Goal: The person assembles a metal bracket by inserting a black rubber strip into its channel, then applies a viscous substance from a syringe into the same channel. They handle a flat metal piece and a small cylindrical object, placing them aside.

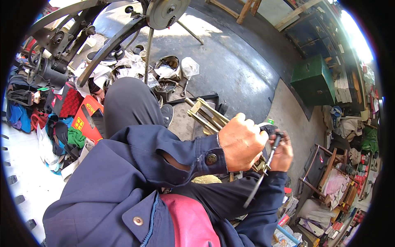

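Observation:
My left hand (242, 142) is closed in a fist, and its fingers hide most of what they grip. A dark piece (268, 129) shows just past its knuckles. Beside it, my right hand (283, 155) has its fingers curled at a thin metal rod (257, 188) with a black end. The rod slants down toward my thigh, a small brass-coloured part partway along it. A yellowish slotted frame (207, 116) sticks out beyond my left fist, between my knees; its lower part is hidden by the hand and sleeve.
A black metal machine with a round wheel (168, 13) stands at the far left. Below it are buckets (168, 68) of scraps and a red box (88, 117) among heaped cloth. A green cabinet (313, 80) and cluttered shelves line the right side; a wooden-framed stool (317, 168) lies nearer.

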The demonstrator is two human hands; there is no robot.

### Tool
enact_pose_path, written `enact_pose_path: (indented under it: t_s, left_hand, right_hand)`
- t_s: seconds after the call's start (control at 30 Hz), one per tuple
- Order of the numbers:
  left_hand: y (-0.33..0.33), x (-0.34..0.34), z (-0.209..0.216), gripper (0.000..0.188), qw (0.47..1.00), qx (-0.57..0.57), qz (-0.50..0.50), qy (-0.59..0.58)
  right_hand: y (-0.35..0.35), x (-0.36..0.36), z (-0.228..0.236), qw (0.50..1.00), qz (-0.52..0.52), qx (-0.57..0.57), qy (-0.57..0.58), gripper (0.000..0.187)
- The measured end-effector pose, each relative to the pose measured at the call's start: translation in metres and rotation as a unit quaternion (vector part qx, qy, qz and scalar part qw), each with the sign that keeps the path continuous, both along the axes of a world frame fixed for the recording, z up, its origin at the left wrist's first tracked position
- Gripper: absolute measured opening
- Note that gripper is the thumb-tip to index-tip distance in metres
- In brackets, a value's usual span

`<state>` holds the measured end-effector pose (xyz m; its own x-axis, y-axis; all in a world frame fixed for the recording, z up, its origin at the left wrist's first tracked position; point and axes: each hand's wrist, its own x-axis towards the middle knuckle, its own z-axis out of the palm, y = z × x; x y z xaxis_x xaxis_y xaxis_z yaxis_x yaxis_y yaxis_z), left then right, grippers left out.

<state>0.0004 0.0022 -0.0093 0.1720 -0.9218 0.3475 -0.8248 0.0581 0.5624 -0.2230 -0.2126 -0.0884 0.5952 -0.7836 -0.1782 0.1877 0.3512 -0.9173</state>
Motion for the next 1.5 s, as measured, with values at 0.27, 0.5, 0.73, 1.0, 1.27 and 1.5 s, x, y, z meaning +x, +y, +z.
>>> enact_pose_path:
  t_s: [0.27,0.5,0.73,1.0,1.27,1.5]
  left_hand:
    - [0.001,0.003,0.002,0.03,1.0,0.01,0.005,-0.012]
    - [0.0,-0.003,0.002,0.03,1.0,-0.001,-0.012,-0.007]
    - [0.0,0.005,0.001,0.047,1.0,0.019,0.001,-0.018]
    - [0.002,0.006,0.0,0.05,1.0,0.024,0.005,-0.017]
    - [0.001,0.001,-0.002,0.037,1.0,0.014,0.001,-0.004]
    - [0.001,0.001,-0.004,0.033,1.0,0.004,0.014,-0.013]
  right_hand:
    - [0.082,-0.013,0.141,0.982,0.04,-0.181,-0.042,0.023]
    - [0.212,-0.059,0.105,0.945,-0.14,-0.267,0.125,0.029]
    - [0.258,-0.068,-0.004,0.945,-0.118,0.014,0.306,0.034]
    - [0.134,-0.051,-0.087,0.976,-0.065,0.182,0.099,0.037]
    - [-0.004,0.017,0.033,0.997,-0.059,0.045,-0.002,0.034]
    - [0.092,-0.013,0.133,0.975,-0.006,-0.223,0.013,0.021]
